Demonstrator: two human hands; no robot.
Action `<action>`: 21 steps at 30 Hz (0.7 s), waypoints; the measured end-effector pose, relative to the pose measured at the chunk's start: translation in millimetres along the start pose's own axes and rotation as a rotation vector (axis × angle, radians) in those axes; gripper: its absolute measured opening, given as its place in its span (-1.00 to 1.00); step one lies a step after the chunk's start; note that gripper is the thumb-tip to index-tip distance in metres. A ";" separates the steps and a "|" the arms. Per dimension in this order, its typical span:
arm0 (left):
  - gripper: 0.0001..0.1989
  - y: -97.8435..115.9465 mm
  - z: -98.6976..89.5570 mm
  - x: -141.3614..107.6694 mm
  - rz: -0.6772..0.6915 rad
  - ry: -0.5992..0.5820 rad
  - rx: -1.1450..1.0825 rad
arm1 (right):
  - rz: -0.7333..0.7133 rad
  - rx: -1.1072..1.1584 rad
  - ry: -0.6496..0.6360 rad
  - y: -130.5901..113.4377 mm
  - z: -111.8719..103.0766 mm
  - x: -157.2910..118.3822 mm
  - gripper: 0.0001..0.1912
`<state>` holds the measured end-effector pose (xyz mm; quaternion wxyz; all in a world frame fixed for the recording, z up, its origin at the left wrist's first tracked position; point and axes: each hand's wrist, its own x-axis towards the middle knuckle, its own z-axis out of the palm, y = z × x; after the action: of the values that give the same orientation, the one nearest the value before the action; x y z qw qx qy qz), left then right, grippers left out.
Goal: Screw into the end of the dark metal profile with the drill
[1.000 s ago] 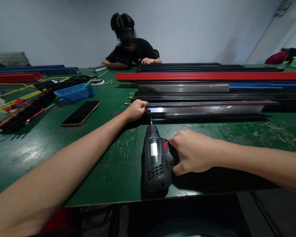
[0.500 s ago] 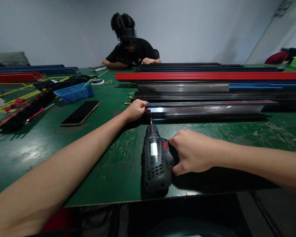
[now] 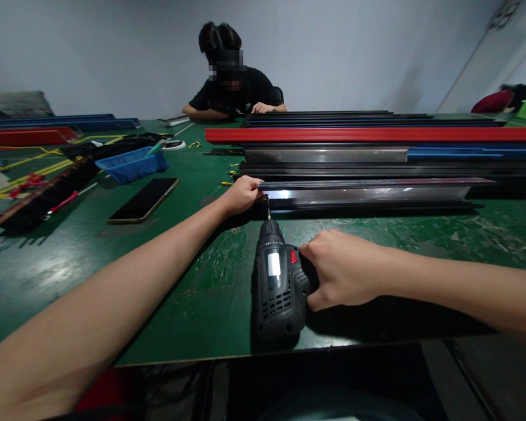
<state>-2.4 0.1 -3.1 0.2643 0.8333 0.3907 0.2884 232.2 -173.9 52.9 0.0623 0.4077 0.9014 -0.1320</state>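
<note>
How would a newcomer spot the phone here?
On the green table, look left of the drill to the blue tray. The phone lies just this side of it. Unlike the open tray, it is a flat black slab with a thin pale edge.

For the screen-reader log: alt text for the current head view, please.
Right hand grips a black drill, its bit at the near left end of a shiny metal profile steadied by the left hand on a green table. A phone and blue basket lie left.

Two smooth, bare forearms [image 3: 158, 269] tapering to slim bare hands [image 3: 344, 269]
</note>
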 end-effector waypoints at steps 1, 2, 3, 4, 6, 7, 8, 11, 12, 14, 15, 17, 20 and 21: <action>-0.76 0.3 0.1 -0.2 0.001 -0.001 0.002 | 0.001 0.000 0.001 0.2 0.2 0.3 -0.53; -0.76 0.7 0.2 -0.4 0.001 -0.001 0.003 | -0.001 0.000 0.000 0.4 0.5 0.5 -0.53; -0.75 1.0 0.3 -0.5 0.001 0.001 0.002 | -0.005 0.000 -0.002 0.6 0.7 0.7 -0.53; -0.75 1.3 0.5 -0.7 -0.001 0.004 0.001 | -0.007 0.000 -0.003 0.6 0.9 0.8 -0.52; -0.76 1.8 0.8 -0.8 -0.005 0.009 0.000 | -0.006 0.001 -0.003 0.4 1.0 0.7 -0.51; -0.77 1.9 0.9 -0.8 -0.006 0.007 0.001 | -0.001 0.003 -0.005 0.2 1.0 0.5 -0.51; -0.77 1.8 1.0 -0.7 -0.005 0.005 0.003 | 0.005 0.004 -0.008 0.1 0.9 0.4 -0.51; -0.76 1.0 0.8 -0.5 0.007 0.000 0.001 | 0.009 0.009 -0.008 -0.3 0.7 0.0 -0.53; -0.76 0.6 0.7 -0.5 0.009 -0.002 0.000 | 0.008 0.010 -0.006 -0.3 0.7 -0.1 -0.53; -0.75 0.0 0.4 -0.6 0.009 -0.002 0.002 | 0.005 0.012 -0.002 -0.2 0.8 -0.2 -0.53; -0.75 -0.2 0.3 -0.7 0.007 -0.001 0.005 | 0.006 0.010 -0.001 -0.2 0.9 -0.2 -0.53; -0.75 0.0 0.3 -0.8 0.004 0.006 0.009 | 0.007 0.007 -0.002 -0.2 0.9 -0.3 -0.52; -0.75 0.9 0.4 -0.8 0.004 0.006 0.011 | 0.005 0.000 -0.006 -0.1 1.1 -0.3 -0.50; -0.75 1.0 0.4 -0.8 0.005 0.006 0.011 | 0.007 -0.002 -0.008 0.0 1.3 -0.2 -0.50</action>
<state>-2.0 -1.1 -2.9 0.2579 0.8349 0.3908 0.2894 232.3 -174.5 51.7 0.0669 0.4102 0.8998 -0.1327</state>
